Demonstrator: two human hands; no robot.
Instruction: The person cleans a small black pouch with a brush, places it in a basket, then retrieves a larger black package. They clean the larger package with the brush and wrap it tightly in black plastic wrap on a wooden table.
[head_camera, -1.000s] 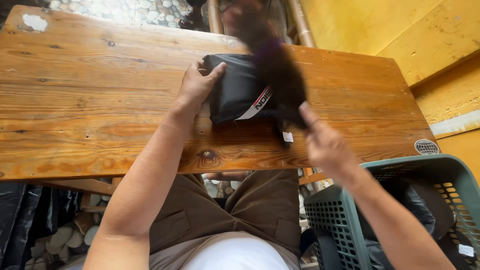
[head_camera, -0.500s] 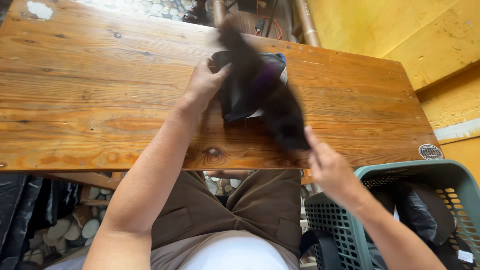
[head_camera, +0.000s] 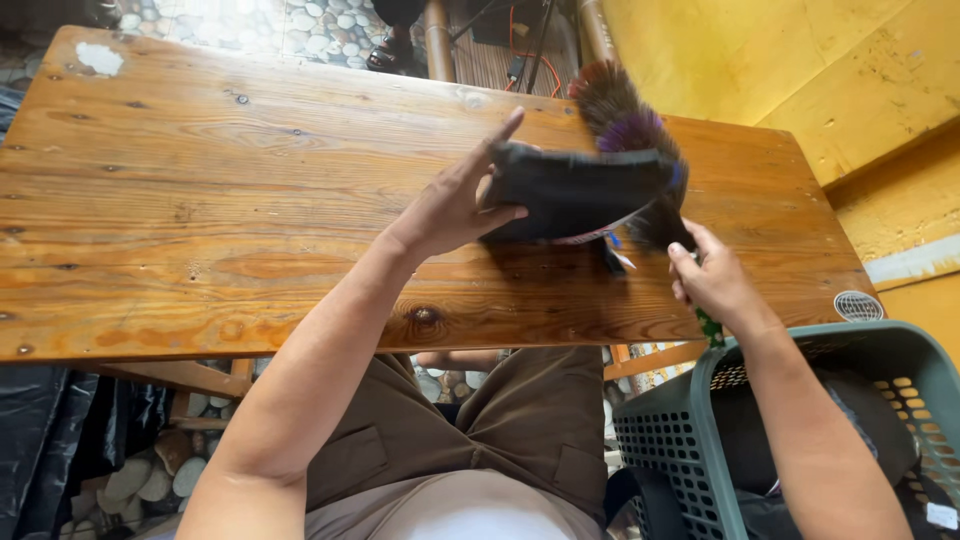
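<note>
A wooden table (head_camera: 200, 200) fills most of the view from above, its planks knotted and worn, with a pale chipped patch at the far left corner. A person sits at the near edge, brown shorts and both bare forearms in sight. Below the table's near right corner stands a grey-green plastic basket (head_camera: 700, 440) with perforated walls and dark fabric inside. Yellow walls rise past the right edge, and a pebble floor shows beyond the far edge and under the table at lower left.

Towards the right half of the table, about midway between the near and far edges, a folded black garment (head_camera: 570, 190) is lifted off the wood and tilted. The left hand (head_camera: 455, 205) holds its left end, thumb pressed under the fold and fingers spread along the top, index finger pointing up. A fluffy duster (head_camera: 630, 135), brown at the tip and purple further down, rises from behind the garment towards the far edge. Its dark lower part comes down past the garment's right end to the right hand (head_camera: 715, 280), which is closed around it near the near right part of the table. A small tag with blue on it hangs beneath the garment, just left of that hand
</note>
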